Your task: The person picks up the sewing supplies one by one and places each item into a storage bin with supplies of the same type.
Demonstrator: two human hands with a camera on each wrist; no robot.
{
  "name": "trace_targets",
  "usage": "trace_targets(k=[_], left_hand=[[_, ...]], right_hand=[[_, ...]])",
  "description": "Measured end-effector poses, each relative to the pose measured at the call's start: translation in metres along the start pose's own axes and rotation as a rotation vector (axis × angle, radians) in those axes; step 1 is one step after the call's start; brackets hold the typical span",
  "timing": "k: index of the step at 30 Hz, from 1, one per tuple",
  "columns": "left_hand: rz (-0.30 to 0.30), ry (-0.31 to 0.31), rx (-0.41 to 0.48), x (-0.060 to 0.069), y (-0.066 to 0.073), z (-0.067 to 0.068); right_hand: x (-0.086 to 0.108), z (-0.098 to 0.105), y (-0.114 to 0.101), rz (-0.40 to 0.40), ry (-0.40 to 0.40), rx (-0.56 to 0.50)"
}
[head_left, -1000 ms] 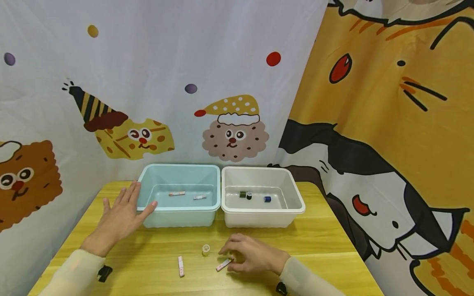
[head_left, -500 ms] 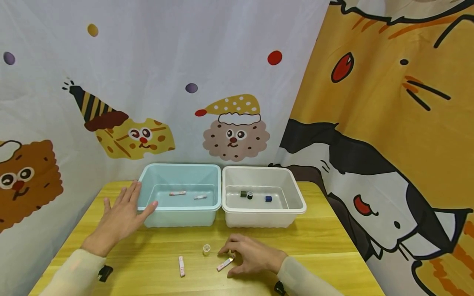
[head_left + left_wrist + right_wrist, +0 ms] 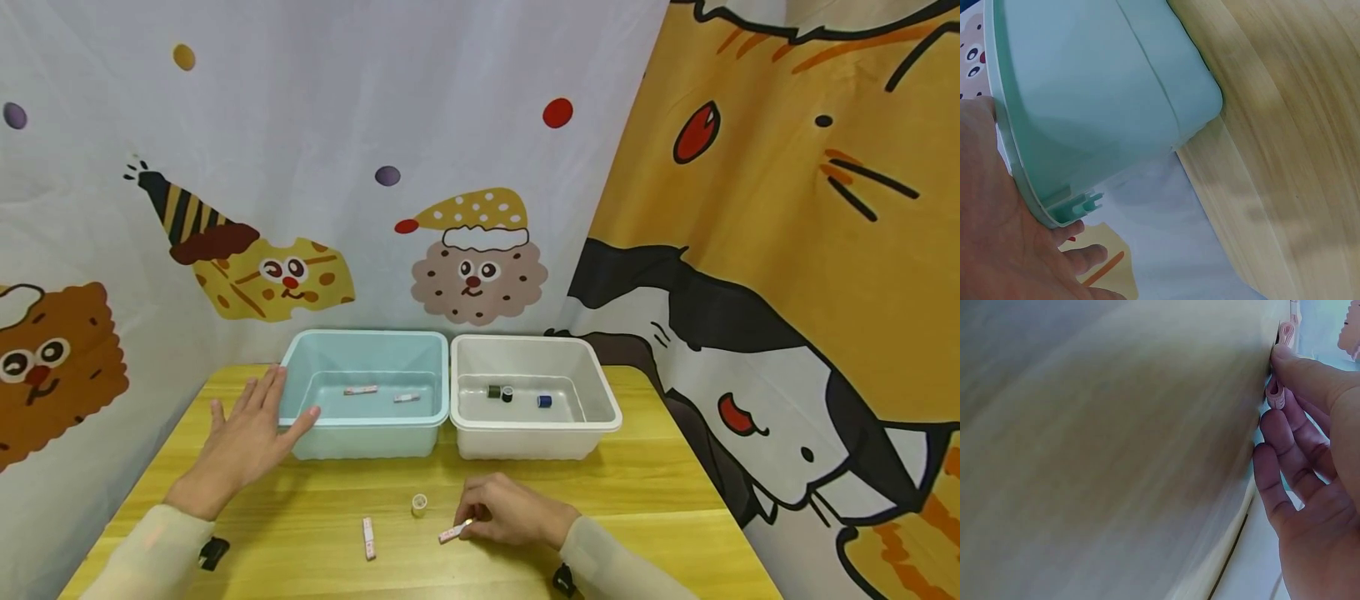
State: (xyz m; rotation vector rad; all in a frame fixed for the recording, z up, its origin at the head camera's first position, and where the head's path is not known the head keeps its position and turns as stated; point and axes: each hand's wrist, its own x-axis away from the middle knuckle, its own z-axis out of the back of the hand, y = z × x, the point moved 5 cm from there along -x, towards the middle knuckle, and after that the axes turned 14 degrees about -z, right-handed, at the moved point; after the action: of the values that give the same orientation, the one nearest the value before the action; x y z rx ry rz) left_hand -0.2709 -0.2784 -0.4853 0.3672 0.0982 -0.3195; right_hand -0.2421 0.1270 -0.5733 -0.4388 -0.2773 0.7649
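Observation:
My right hand (image 3: 519, 515) pinches one end of a folded soft tape measure (image 3: 453, 532), pale pink with printed marks, low over the table. In the right wrist view the thumb and fingertips (image 3: 1282, 352) hold the looped pink tape. My left hand (image 3: 243, 450) rests with straight, spread fingers against the left front corner of the light blue bin (image 3: 367, 423). A second folded tape measure (image 3: 369, 538) lies on the table to the left. Between and behind the two tapes stands a pale thread spool (image 3: 419, 505).
Two folded tapes lie inside the blue bin, one being the pink tape (image 3: 361, 390). A white bin (image 3: 536, 427) stands right beside it, holding dark spools and a blue spool (image 3: 544, 402). Behind the wooden table (image 3: 300, 533) hangs a printed curtain (image 3: 315, 167).
The fingers of my right hand were spread around the tape measure and have now come together on its right end. My left hand stays on the blue bin.

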Motion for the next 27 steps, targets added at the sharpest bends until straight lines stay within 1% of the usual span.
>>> trace_targets(k=[14,27], left_hand=[[0.002,-0.010,-0.002,-0.001,0.000,0.000],[-0.003,-0.004,-0.002,0.001,0.001,0.001]], right_hand=[[0.000,0.002,0.001,0.020,0.024,0.020],[-0.001,0.012,-0.004,0.046,0.063,0.056]])
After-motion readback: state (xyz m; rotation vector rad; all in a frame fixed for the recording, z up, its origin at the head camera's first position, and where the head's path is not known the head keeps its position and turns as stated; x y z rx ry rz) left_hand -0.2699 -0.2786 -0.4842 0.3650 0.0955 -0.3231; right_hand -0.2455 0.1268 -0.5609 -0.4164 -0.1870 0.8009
